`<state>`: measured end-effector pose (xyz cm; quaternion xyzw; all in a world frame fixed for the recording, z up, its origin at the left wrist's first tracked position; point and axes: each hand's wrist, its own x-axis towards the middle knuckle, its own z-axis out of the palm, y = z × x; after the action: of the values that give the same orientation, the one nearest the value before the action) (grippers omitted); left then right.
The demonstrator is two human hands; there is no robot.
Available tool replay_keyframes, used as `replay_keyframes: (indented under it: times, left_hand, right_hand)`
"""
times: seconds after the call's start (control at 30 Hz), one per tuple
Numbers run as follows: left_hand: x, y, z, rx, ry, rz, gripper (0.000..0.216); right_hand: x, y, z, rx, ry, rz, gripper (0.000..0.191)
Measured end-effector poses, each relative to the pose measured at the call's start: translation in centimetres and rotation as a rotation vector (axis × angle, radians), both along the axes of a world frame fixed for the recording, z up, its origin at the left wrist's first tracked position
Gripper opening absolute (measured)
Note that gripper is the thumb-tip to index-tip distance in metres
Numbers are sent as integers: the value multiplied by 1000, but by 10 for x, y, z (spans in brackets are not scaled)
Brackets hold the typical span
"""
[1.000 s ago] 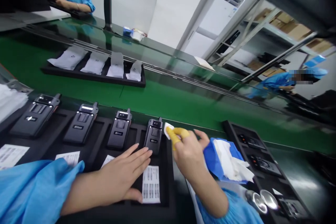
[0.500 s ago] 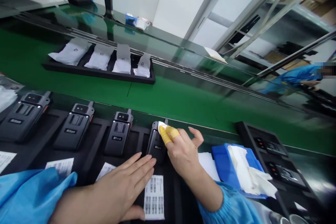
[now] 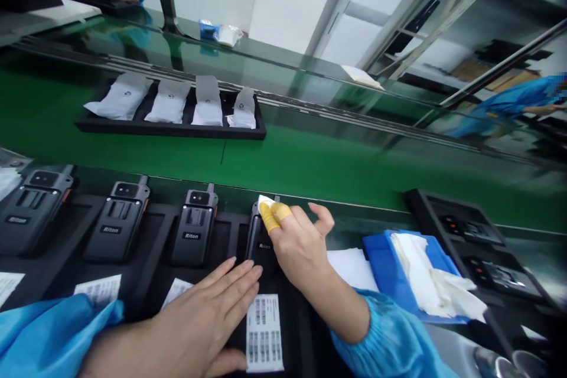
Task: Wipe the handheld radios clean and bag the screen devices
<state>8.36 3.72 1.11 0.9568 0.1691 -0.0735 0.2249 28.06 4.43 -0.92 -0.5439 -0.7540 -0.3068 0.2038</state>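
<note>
Several black handheld radios stand in a black tray (image 3: pixel 150 248) in front of me. My right hand (image 3: pixel 296 245), with yellow finger cots on two fingers, pinches a small white wipe (image 3: pixel 264 201) against the top of the rightmost radio (image 3: pixel 261 242). My left hand (image 3: pixel 208 313) lies flat with its fingers stretched out on the tray, just below that radio and beside a barcode label (image 3: pixel 264 333). Three more radios (image 3: pixel 192 235) (image 3: pixel 117 221) (image 3: pixel 29 207) stand to the left.
A blue box of white wipes (image 3: pixel 416 271) sits to the right, beside another black tray (image 3: pixel 478 248) of devices. On the green conveyor belt (image 3: pixel 310 165) a tray (image 3: pixel 172 127) carries white pouches. Co-workers in blue coats sit at the far left and far right.
My right hand has moved left with the wipe, from beside the rightmost radio onto its top. The view has shifted slightly; my left hand stays flat in place.
</note>
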Motion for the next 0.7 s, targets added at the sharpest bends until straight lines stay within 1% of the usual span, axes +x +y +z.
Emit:
replay_keyframes:
  times: [0.07,0.13,0.3,0.4,0.5,0.53,0.6,0.7]
  left_hand:
    - [-1,-1,0,33,-22,5,62]
    - [-1,-1,3,69,-16,-5,62]
    - [2,0,9,115,21,-47,62]
    - [1,0,8,121,22,-53,62]
    - [-2,-2,5,122,-20,-23,59]
    - [-3,-2,5,114,-35,-14,58]
    - [-3,-2,6,94,-37,-4,58]
    - [-3,-2,7,70,13,-6,60]
  right_hand:
    - [-2,4,2,8,-8,19,27]
    - [0,6,2,1,4,5,28]
    - [14,-5,-3,-5,32,-39,31]
    - [23,-11,-3,-4,16,-70,35]
    - [27,-12,0,26,19,-102,35]
    - [27,-11,1,42,26,-86,34]
    - [25,-8,3,58,33,0,30]
    - [21,-1,3,12,17,155,30]
